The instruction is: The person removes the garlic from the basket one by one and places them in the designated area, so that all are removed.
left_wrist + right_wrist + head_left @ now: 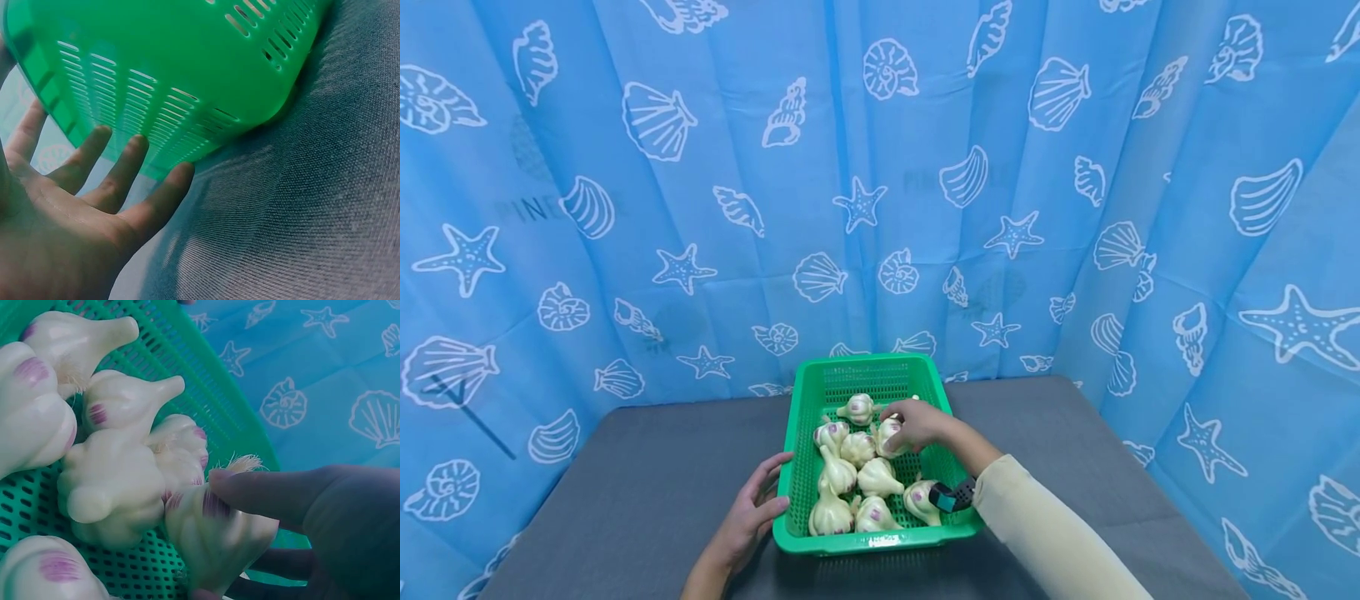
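Head view: we steady the green slotted plastic basket on the grey tabletop with our flat, spread left hand, while our right hand pinches one white purple-blotched garlic bulb inside; a firm grip before lifting seems wise.

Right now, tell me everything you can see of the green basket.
The green basket is a rectangular plastic crate with slotted walls and a perforated floor, sitting upright on the grey cloth-covered table before the blue seashell curtain. It holds about nine garlic bulbs. The left hand rests straight fingers against its left wall; the right hand reaches inside, gripping one bulb.
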A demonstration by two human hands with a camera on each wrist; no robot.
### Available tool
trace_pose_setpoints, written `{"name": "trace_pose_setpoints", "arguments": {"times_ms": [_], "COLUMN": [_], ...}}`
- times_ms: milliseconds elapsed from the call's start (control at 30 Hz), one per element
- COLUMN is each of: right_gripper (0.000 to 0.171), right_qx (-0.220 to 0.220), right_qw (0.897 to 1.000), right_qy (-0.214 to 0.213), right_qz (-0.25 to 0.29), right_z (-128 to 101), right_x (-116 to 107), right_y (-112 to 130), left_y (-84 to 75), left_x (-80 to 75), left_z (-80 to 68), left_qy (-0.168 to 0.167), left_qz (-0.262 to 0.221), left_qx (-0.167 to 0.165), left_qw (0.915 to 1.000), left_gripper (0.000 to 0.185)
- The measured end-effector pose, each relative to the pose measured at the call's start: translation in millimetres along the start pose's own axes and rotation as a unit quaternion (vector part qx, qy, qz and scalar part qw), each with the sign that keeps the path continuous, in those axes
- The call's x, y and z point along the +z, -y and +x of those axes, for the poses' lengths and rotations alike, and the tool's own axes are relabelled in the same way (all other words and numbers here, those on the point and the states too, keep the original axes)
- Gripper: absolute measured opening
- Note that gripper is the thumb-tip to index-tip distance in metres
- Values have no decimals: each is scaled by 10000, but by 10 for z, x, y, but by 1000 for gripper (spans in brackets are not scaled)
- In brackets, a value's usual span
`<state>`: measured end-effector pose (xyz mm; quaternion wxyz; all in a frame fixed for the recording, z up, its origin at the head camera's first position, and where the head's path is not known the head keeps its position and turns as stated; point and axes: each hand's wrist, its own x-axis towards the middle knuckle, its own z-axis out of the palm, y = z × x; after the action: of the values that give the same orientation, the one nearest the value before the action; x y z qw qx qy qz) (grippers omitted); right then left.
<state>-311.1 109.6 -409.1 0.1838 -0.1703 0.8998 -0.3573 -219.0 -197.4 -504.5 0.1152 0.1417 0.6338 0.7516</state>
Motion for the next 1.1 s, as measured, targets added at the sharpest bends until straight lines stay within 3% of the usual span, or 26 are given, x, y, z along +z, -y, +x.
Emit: {"name": "trace_pose_setpoints", "arguments": {"times_ms": [367,700,1100], "right_gripper": [49,50,52], "right_qx": [-306,-666,-1415], "right_qw": [9982,9946,9759], "right_qy": [-297,-699,-1393], "right_qz": [417,378,906], "right_z": [-154,-309,-440], "right_x": [-72,-133,-257], "right_y": [33,13,-181], "left_y": [-6,0,-6], "left_x": [26,29,33], "left_z": [2,5,-2], "left_qy": [-79,-116,-111], "left_qz": [-2,-67,-63], "left_qx": [5,-4,43], "left_qw": [10000,9999,9999], "left_gripper": [62,63,64]}}
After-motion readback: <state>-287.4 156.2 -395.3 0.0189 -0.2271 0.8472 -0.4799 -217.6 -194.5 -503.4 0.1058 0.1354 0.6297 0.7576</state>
